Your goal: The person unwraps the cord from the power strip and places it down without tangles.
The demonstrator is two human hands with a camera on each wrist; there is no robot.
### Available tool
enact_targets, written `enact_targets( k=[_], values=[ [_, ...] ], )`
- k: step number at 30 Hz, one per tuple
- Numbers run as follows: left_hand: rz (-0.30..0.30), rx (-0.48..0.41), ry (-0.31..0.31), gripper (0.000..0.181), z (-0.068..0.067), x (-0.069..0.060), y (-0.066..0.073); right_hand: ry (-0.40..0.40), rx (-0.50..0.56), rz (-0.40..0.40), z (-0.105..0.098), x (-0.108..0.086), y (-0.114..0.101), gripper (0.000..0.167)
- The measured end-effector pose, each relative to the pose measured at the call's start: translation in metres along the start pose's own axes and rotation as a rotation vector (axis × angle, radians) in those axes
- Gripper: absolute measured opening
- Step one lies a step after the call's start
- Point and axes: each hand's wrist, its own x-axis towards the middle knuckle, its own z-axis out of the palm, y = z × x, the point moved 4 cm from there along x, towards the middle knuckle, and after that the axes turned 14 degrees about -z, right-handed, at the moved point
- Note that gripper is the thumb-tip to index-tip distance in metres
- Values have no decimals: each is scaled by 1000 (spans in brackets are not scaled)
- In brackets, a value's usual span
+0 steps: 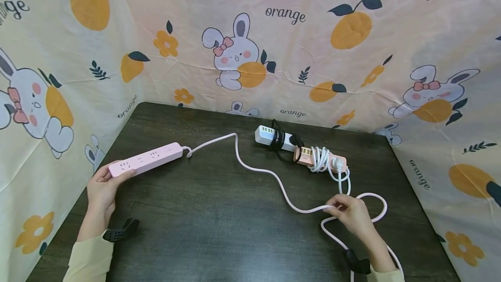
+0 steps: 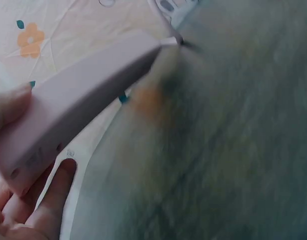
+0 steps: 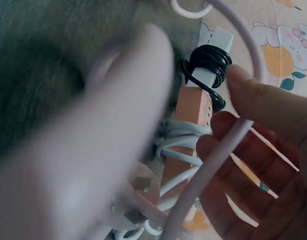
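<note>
At left, the left hand [image 1: 102,190] gripped a long pale-pink plastic power strip [image 1: 150,159]; at lower right, the right hand [image 1: 351,214] pinched its slender whitish cord [image 1: 256,169], cropped below.

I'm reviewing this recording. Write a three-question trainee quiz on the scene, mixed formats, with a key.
1. Multiple choice: what colour is the cord coiled around the peach power strip? (a) black (b) white (c) orange
2. True or false: the right hand holds the pink power strip.
3. Fill in: a ____ cord is wound around the white power strip.

Key: 1. b. 2. False; the left hand holds it, while the right holds the pink cord. 3. black.
</note>
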Motion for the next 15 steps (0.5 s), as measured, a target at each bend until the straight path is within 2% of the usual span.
enact_targets(
  k=[3, 7, 9, 12, 15],
  values=[
    [4, 199, 21, 41, -5, 0, -1, -44, 4, -14, 3, 1, -1, 31],
    [49, 508, 66, 49, -12, -2, -5, -109, -6, -28, 7, 2, -3, 38],
    [98, 639, 90, 57, -14, -4, -7, -155, -18, -31, 8, 3, -5, 41],
    [204, 797, 127, 62, -15, -8, -8, -229, -32, -57, 10, 4, -10, 44],
    [309, 900, 149, 59, -13, -12, -7, -290, -37, -85, 11, 4, -14, 43]
  ],
)
